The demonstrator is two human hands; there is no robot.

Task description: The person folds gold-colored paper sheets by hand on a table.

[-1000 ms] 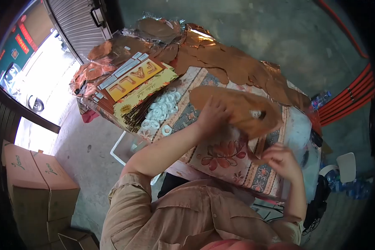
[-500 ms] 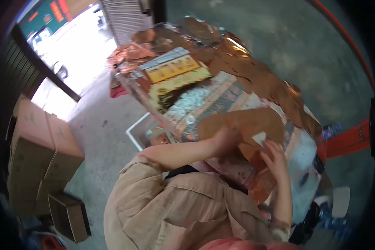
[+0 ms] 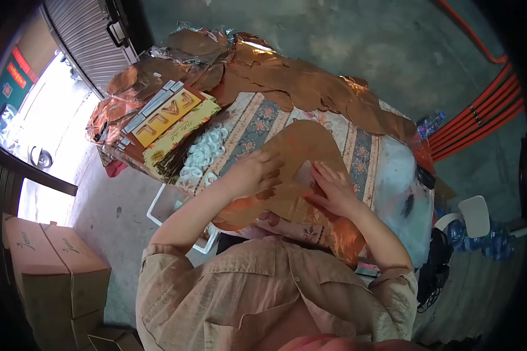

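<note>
A flat brown sheet with rounded lobes [image 3: 301, 137], which looks like an uninflated foil balloon, lies on the flowered tablecloth [image 3: 257, 126] before me. My left hand [image 3: 255, 172] rests at the sheet's left part, fingers apart and slightly bent, with nothing visible in them. On the right, my right hand [image 3: 334, 190] lies with fingers stretched out over the sheet. Its fingertips touch a small white patch [image 3: 304, 174], partly covered by them. Shiny copper-coloured foil [image 3: 345, 237] hangs toward the table's near edge, below my right hand.
Printed "FALL" cards [image 3: 170, 120] are stacked at the left beside white rings [image 3: 205, 149]. More brown foil pieces [image 3: 310, 88] line the far edge. Clear plastic [image 3: 395, 169] covers the right end. Cardboard boxes [image 3: 58, 257] and a white-rimmed bin [image 3: 155, 205] stand on the floor.
My view has turned and levelled, with the table further left in it. My left hand has opened out and moved left across the sheet. My right hand now lies flatter by the white patch.
</note>
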